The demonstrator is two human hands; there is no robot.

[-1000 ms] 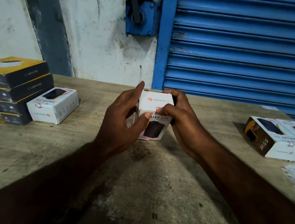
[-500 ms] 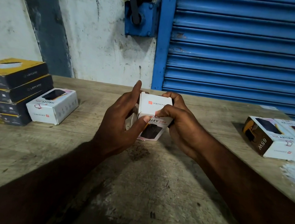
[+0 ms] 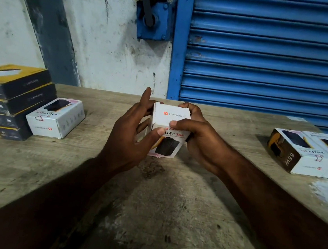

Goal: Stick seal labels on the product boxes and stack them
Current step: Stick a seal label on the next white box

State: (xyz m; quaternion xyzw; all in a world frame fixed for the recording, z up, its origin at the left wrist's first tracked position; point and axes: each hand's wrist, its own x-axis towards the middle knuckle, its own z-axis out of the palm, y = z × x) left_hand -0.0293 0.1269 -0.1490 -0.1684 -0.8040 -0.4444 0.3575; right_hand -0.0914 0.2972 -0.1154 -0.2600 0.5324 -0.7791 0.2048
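While the table [image 3: 169, 217] keeps its dark stack [image 3: 8, 102] and white box [image 3: 57, 118] at the left edge and two boxes [image 3: 306, 155] at the right, the held box [image 3: 170, 116], mid-table toward the far edge, has barely shifted. The left hand [image 3: 124, 140] and right hand [image 3: 200, 140] both clamp it, thumbs [image 3: 158, 133] still pressing the flap seam. The seal is probably being rubbed down, though no label shows.

- Left hand [image 3: 125, 138] bare, short pale nail on the thumb.
- Right hand [image 3: 200, 142] bare as well, thumbnail showing.
- Left forearm [image 3: 48, 203] and right forearm [image 3: 272, 210] uncovered, dim in shadow toward the lower edge.
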